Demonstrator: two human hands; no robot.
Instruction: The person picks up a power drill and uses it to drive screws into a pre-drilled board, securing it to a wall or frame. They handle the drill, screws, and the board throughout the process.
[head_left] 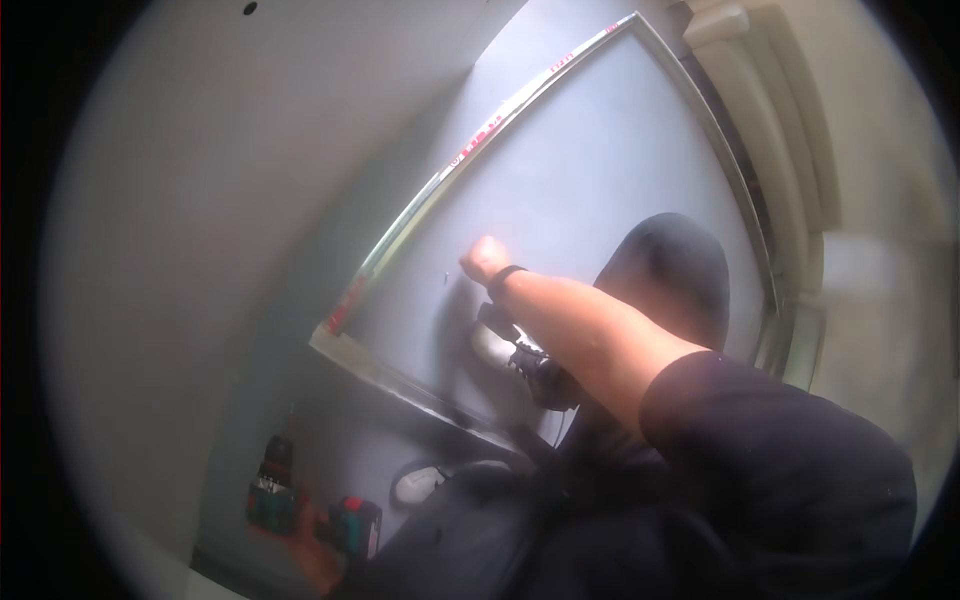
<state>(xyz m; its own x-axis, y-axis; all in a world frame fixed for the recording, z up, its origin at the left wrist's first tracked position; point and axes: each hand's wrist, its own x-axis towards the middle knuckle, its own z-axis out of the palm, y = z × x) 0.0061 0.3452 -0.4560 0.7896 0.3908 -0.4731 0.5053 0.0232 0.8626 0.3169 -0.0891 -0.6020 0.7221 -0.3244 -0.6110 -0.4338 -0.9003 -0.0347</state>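
Observation:
My right hand [485,260] reaches out over the grey floor [580,180] inside a metal frame [425,192]. Its fingers are curled closed, and whatever they may hold is hidden. Just beside it, a tiny dark speck [446,278] shows on the grey surface, too small to name. Low on the left, my left hand [312,530] is blurred and wrapped round the grip of a teal and black cordless drill [272,502]. The drill's battery [358,524], with a red patch, sits to the right of the fingers. The drill is outside the frame's near bar.
Pale tape with red print runs along the frame's left bar. A large grey wall [200,200] rises at the left. Beige cushioned furniture [780,120] stands beyond the frame on the right. My bent knee [670,270] and white shoes [415,487] are close by.

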